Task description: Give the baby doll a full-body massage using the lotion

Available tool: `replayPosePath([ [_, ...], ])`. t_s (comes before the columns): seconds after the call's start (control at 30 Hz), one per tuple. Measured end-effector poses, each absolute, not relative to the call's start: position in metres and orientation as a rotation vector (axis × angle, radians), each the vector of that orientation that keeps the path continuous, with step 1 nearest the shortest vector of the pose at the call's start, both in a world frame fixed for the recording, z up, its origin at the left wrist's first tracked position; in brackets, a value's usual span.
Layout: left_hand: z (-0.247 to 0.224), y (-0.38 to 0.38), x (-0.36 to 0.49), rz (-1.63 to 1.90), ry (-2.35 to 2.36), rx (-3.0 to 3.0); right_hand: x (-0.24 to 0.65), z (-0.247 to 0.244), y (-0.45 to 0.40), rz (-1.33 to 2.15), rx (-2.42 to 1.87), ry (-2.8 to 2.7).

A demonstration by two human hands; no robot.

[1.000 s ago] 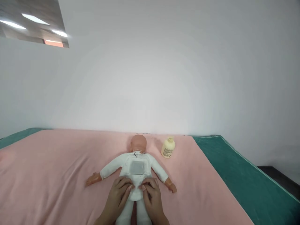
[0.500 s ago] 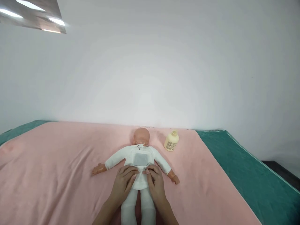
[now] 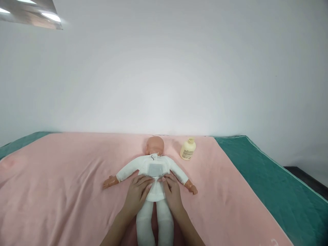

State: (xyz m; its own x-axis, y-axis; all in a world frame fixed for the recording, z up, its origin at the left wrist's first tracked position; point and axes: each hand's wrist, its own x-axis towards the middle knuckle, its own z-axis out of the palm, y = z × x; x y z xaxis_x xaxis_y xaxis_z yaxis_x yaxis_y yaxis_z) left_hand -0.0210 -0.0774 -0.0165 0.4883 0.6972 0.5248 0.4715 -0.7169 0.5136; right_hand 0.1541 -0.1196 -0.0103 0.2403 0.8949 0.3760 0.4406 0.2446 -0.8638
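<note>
A baby doll point(image 3: 155, 194) in white cloth lies face down, its bald head away from me and its arms spread. A grey rectangular panel point(image 3: 155, 169) shows on its back. My left hand point(image 3: 138, 192) rests on the left side of the doll's lower back, just below the panel. Opposite it, my right hand point(image 3: 172, 193) lies on the right side. Both hands have their fingers laid on the white cloth, thumbs inward and a little apart from the fingers. The fingertips of the two hands are close together near the middle.
A pale yellow bottle point(image 3: 188, 150) with printed text stands right of the doll's head. Pink cloth point(image 3: 64, 191) with some folds lies under everything, over a green cover point(image 3: 271, 177) visible at both sides. A white wall point(image 3: 164, 68) rises behind the far edge.
The doll and bottle sit slightly higher in the view as the camera has shifted. Both hands have moved up in the picture with the doll, still touching its lower back.
</note>
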Motion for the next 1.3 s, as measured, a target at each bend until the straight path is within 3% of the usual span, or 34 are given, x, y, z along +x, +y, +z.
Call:
replayPosePath([
  [0.47, 0.016, -0.017, -0.008, 1.091, 1.033, 2.476, 0.155, 0.016, -0.077, 0.236, -1.436, -1.494],
  [1.3, -0.013, -0.004, 0.014, 0.995, 1.143, 2.596, 0.16, 0.001, -0.048, 0.12, -1.494, -1.707],
])
